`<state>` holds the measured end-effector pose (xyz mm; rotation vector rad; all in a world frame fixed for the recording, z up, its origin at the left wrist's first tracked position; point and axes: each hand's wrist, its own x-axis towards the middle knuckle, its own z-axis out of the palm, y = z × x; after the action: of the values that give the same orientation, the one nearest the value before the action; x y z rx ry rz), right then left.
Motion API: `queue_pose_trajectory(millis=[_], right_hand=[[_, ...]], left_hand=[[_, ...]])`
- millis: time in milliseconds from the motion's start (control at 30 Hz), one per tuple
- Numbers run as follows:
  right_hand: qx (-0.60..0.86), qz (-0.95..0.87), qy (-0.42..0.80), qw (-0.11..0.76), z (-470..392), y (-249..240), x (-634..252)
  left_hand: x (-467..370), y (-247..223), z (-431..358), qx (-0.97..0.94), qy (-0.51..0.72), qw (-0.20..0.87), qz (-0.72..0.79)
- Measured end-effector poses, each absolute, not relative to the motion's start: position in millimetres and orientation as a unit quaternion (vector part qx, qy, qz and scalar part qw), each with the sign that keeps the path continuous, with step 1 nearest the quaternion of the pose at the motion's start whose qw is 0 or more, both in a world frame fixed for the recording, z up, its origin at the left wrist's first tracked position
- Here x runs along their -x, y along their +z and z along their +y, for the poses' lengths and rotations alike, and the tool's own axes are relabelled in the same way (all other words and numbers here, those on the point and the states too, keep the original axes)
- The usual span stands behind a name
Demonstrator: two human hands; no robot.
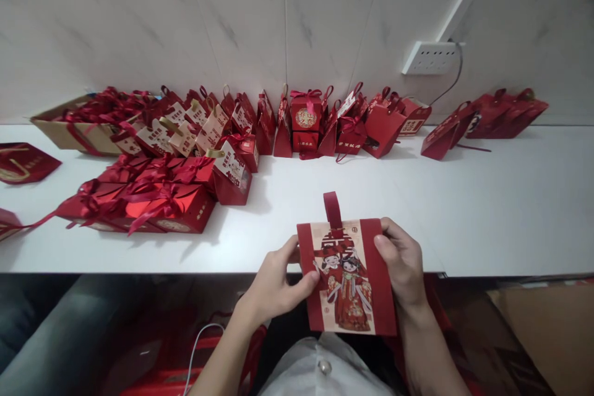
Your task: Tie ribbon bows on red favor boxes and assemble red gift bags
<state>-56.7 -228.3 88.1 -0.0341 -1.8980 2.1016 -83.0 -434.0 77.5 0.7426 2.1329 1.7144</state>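
Note:
A flat red gift box (pixel 346 284) with a cream panel showing two cartoon figures is held upright above the table's front edge. A dark red ribbon loop (pixel 332 209) rises from its top. My left hand (pixel 278 278) grips the box's left side, thumb on the front face and fingers behind. On the right side, my right hand (pixel 403 263) holds it near the upper corner, its thumb on the front. The fingers behind the box are partly hidden.
Several red boxes with ribbons (pixel 162 201) sit at the left of the white table (pixel 510 210). More gift boxes (pixel 306 120) line the tiled wall, beside an open carton (pixel 93 136). A socket (pixel 429 58) is on the wall. Someone's leg (pixel 69 334) shows at lower left.

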Motion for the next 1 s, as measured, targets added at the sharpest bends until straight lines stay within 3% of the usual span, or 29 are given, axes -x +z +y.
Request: queue_pose_trajectory(millis=[200,333,433,500,633,800,1000], right_hand=[[0.021,-0.656,0.742,0.136,-229,84,54],[0.077,-0.613,0.779,0.109,-227,80,58],[0.134,-0.491,0.858,0.067,-221,72,70],[0.117,-0.382,0.916,0.036,-215,64,79],[-0.003,-0.259,0.965,0.025,-199,50,91],[-0.015,-0.255,0.964,0.068,-188,51,77],[-0.08,-0.242,0.967,0.026,-178,60,63]], left_hand=[[83,74,-433,-0.231,0.598,0.144,0.754],[81,71,-432,-0.223,0.661,0.087,0.711],[75,75,-423,-0.32,0.672,-0.013,0.668],[68,80,-411,-0.439,0.61,-0.058,0.657],[53,84,-384,-0.638,0.479,-0.031,0.603],[42,79,-361,-0.682,0.471,0.005,0.559],[39,79,-353,-0.695,0.464,-0.016,0.549]])
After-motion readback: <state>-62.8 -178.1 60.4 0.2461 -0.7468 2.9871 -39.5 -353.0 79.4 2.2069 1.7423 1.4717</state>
